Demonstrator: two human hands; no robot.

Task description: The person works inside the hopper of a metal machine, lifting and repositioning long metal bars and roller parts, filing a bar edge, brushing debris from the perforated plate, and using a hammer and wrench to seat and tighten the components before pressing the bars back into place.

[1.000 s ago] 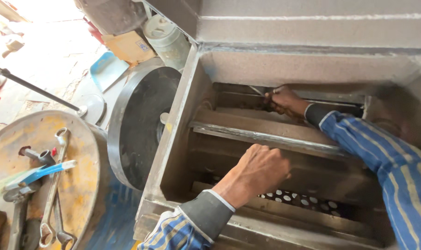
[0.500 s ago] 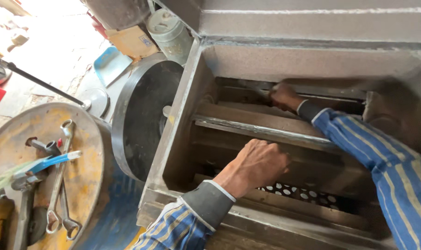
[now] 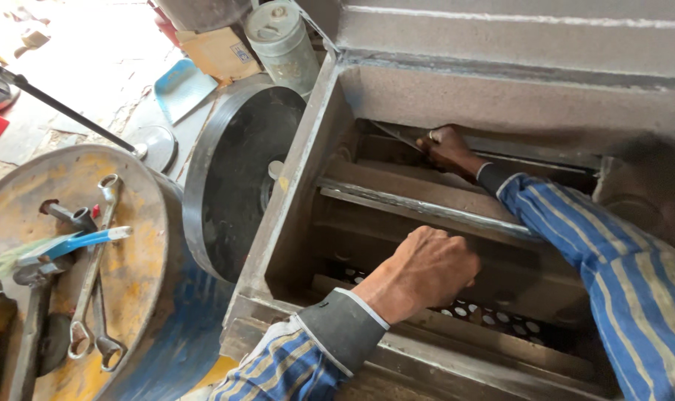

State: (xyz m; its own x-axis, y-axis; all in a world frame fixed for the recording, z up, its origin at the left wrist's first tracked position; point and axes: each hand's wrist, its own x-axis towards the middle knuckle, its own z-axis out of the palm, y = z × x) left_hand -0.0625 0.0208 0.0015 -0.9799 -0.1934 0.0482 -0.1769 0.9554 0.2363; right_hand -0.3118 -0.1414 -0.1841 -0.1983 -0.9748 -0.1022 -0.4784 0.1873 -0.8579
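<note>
Both my arms, in blue striped sleeves, reach into an open grey metal machine housing [image 3: 300, 193]. My left hand [image 3: 426, 271] is a closed fist over a lower crossbar, above a perforated plate [image 3: 493, 315]; whatever it may grip is hidden. My right hand [image 3: 449, 148] is deep at the back, behind a shiny angled metal bar [image 3: 419, 204]. Its fingers pinch a thin flat metal tool [image 3: 395, 134] that points left along the rear slot.
A large black pulley wheel [image 3: 237, 174] is mounted on the housing's left side. To the left, a yellow drum top [image 3: 141, 260] holds spanners [image 3: 92, 282], a blue-handled brush [image 3: 77, 243] and a hammer. A plastic jar [image 3: 282, 37], cardboard box and blue dustpan lie behind.
My right hand has shifted slightly left along the rear slot with the tool. My left fist stays in about the same place over the lower bar.
</note>
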